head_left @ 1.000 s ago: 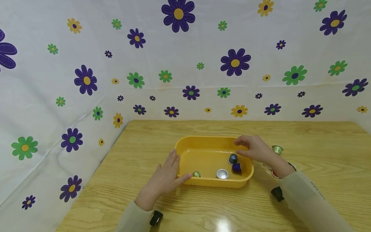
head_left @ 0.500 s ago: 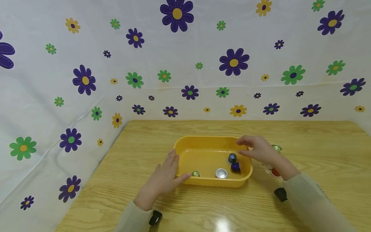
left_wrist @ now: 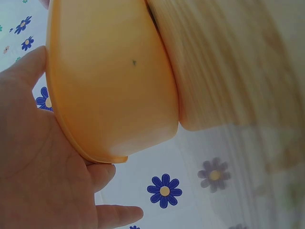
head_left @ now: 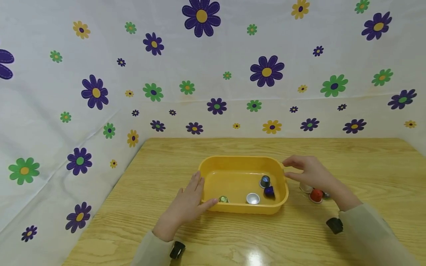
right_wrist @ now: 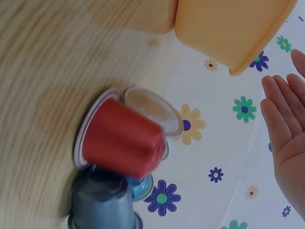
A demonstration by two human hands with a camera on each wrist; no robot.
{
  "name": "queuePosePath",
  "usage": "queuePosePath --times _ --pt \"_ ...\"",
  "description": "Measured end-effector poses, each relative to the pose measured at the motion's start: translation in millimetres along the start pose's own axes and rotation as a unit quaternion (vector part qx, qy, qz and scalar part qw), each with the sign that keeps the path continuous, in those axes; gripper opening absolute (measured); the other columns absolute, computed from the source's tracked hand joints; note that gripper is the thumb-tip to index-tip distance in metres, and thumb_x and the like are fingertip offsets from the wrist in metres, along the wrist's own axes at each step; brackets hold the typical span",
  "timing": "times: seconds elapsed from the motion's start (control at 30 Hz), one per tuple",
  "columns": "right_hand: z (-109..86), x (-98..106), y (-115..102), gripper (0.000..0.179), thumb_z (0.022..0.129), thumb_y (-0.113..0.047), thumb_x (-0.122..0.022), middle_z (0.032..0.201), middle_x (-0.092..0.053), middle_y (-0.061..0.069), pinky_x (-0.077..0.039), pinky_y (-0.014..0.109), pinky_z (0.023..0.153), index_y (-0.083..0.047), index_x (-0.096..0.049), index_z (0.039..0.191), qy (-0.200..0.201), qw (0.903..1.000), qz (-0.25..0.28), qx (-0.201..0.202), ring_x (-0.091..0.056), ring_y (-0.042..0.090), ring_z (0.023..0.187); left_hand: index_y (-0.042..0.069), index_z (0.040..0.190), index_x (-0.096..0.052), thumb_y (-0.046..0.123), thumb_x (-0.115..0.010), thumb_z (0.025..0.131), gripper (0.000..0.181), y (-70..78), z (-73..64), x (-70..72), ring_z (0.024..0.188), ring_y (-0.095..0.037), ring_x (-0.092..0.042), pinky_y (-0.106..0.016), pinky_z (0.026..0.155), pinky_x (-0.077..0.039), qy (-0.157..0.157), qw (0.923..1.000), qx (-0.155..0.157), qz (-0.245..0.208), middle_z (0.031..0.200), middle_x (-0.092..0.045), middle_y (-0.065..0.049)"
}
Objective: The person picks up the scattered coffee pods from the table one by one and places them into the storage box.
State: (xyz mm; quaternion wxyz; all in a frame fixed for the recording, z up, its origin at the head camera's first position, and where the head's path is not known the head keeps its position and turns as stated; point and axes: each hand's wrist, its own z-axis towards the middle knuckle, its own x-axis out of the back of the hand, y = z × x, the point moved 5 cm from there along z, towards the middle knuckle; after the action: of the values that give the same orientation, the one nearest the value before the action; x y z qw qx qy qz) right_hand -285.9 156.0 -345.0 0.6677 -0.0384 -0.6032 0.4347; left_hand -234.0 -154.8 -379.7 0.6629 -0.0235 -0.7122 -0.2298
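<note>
My left hand (head_left: 188,203) lies with extended fingers along the left end of the yellow tub (head_left: 244,209), its thumb on the front rim. The left wrist view shows the palm against the tub's edge. Past the tub's right end hovers my right hand (head_left: 309,171), holding nothing, its fingers slightly bent. Inside the tub are a grey-blue coffee capsule (head_left: 265,180), a dark blue capsule (head_left: 269,191), a silver capsule (head_left: 253,198) and a green capsule (head_left: 223,199). Below the right hand, on the table, stands a red capsule (head_left: 316,195), also large in the right wrist view.
Beside the red one are a pale capsule (head_left: 304,187) and a dark capsule (head_left: 326,195), partly behind the right wrist. The right wrist view also has a grey-blue capsule (right_wrist: 102,202) there. Flowered white cloth (head_left: 186,66) hangs behind the wooden table (head_left: 173,155).
My right hand has drawn back to the right, from over the tub's right end to outside it. More of the red capsule shows now. The left hand stays against the tub.
</note>
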Motion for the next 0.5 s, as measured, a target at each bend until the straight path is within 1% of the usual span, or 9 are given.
queuePosePath --times 0.3,0.5 --pt "-15.6 13 9 0.027 0.081 -0.011 -0.064 0.101 -0.061 0.019 -0.043 0.046 0.081 0.004 -0.059 0.103 0.008 0.9998 -0.017 0.0 -0.056 0.035 0.096 -0.007 0.137 -0.02 0.06 -0.036 0.085 0.086 1.0 0.2 0.5 0.132 -0.027 -0.004 -0.059 0.095 -0.02 0.0 1.0 -0.003 -0.001 0.146 -0.002 -0.017" --pt "-25.2 20 17 0.028 0.082 -0.012 -0.064 0.101 -0.061 0.019 -0.044 0.044 0.08 0.004 -0.059 0.103 0.012 0.9998 -0.015 -0.009 -0.056 0.035 0.096 -0.006 0.137 -0.02 0.061 -0.036 0.085 0.086 0.8 0.3 0.3 0.132 -0.027 -0.004 -0.059 0.095 -0.019 -0.002 1.0 -0.001 -0.001 0.146 -0.002 -0.017"
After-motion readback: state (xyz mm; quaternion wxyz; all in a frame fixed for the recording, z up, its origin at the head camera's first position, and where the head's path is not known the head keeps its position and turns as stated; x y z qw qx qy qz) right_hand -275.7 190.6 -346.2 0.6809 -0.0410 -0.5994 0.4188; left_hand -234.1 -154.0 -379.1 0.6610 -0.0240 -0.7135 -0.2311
